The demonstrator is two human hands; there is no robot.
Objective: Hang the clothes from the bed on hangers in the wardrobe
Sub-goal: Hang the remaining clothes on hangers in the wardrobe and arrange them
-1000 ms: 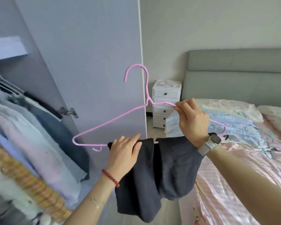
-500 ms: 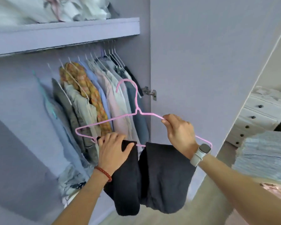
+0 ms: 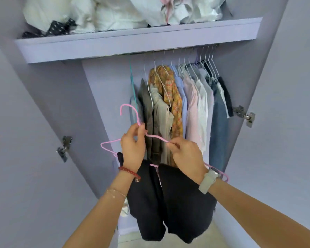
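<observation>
Two hands hold one pink hanger (image 3: 156, 137) in front of the open wardrobe (image 3: 104, 51), near frame centre. Left hand (image 3: 132, 144), at 9 o'clock of the right hand, pinches the hanger neck just below the hook between thumb and fingertips; a red bead bracelet (image 3: 130, 172) sits on that wrist. Right hand (image 3: 187, 154) pinches the sloping right shoulder wire of the hanger between thumb and forefinger; a grey watch (image 3: 208, 179) sits on that wrist. Dark trousers (image 3: 183, 208) are folded over the hanger's bottom bar and hang down toward 6 o'clock, below both hands, in two lobes. The hanger hook curves up toward 11 o'clock of the left hand and is clear of the rail, not hooked on anything. The rail (image 3: 177, 51) runs beneath the shelf, at 12 o'clock of the hands. On it hang white wire hangers carrying a row of garments (image 3: 191, 104): dark grey, beige, orange plaid, blue, pink, white and denim, left to right. A teal hanger (image 3: 132, 83) hangs at the left end of the row, with open rail at 9 o'clock of it. The shelf holds crumpled white fabric (image 3: 115, 13) and a dark dotted item (image 3: 59, 26) at its left end. Metal hinges (image 3: 244, 116) show on both side panels.
</observation>
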